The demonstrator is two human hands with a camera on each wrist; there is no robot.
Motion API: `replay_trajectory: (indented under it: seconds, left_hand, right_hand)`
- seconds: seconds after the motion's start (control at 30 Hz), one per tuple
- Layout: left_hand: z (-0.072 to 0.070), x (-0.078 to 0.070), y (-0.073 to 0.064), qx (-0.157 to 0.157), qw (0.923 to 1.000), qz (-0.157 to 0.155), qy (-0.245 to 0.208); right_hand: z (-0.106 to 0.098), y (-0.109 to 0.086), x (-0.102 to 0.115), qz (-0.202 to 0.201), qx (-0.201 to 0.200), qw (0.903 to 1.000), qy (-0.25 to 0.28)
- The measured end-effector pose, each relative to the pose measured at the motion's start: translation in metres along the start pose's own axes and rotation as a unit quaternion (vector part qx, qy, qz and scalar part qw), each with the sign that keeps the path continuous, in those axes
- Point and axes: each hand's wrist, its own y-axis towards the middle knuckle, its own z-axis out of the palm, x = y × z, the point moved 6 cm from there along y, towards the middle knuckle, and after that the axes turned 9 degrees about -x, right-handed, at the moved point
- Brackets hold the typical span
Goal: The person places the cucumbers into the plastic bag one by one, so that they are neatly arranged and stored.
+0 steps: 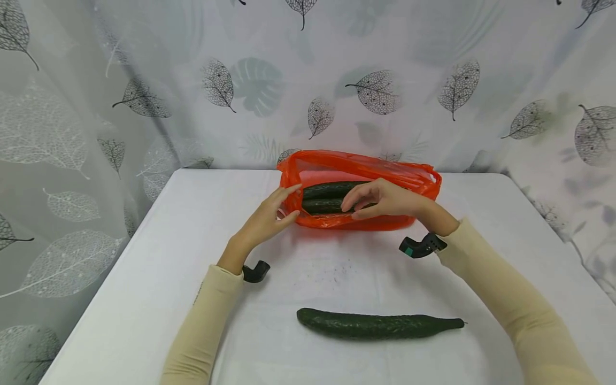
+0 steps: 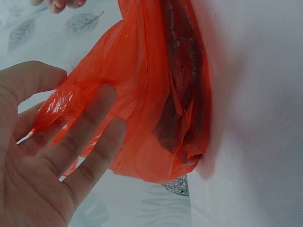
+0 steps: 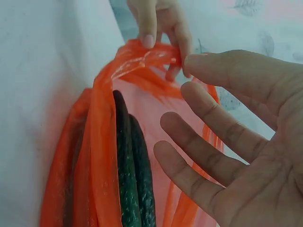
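An orange-red plastic bag [image 1: 370, 222] lies at the back of the table with its mouth open. Two dark green cucumbers [image 1: 323, 206] show side by side inside it. My left hand [image 1: 266, 214] is at the bag's left end, fingers spread and fairly straight, fingertips right at the plastic. Over the bag's mouth hovers my right hand [image 1: 380, 199], its fingers loosely bent and nothing between them. The right wrist view shows that hand [image 3: 236, 142] with fingers apart, beside the cucumbers [image 3: 135, 175]. A third cucumber [image 1: 380, 325] lies crosswise on the table, nearer to me.
The white table [image 1: 144, 278] reaches back to a curtain [image 1: 269, 96] printed with leaves. Small dark specks [image 1: 332, 272] mark the tabletop between the bag and the front cucumber. A dark wrist camera [image 1: 422, 246] sits on my right wrist and another [image 1: 256, 271] on my left.
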Motion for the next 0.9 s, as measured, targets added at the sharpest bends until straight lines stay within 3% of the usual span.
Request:
replay_trajectory:
  seconds: [0.9]
  left_hand:
    - [0.002, -0.001, 0.0, 0.001, 1.0, 0.003, 0.006]
  right_hand:
    - [0.043, -0.038, 0.017, -0.05, 0.096, 0.9939, -0.023]
